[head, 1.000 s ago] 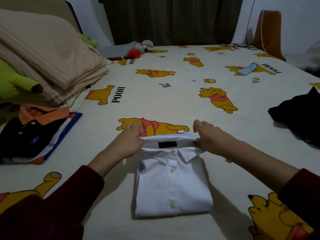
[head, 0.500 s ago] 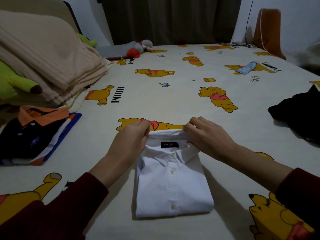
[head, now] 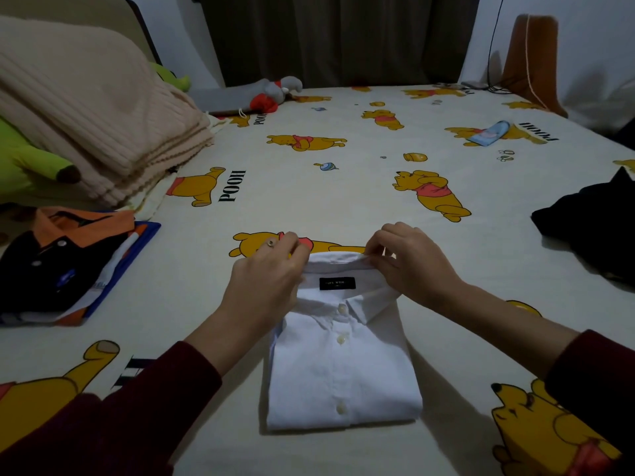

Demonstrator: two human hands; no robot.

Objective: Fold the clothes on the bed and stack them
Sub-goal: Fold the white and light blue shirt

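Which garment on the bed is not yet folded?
The black garment at the right edge, lying in a loose heap. The white shirt under both hands and the shirts stacked at the left are folded flat.

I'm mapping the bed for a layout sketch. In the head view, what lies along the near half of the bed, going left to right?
Stack of folded clothes → left hand → white shirt → right hand → black garment.
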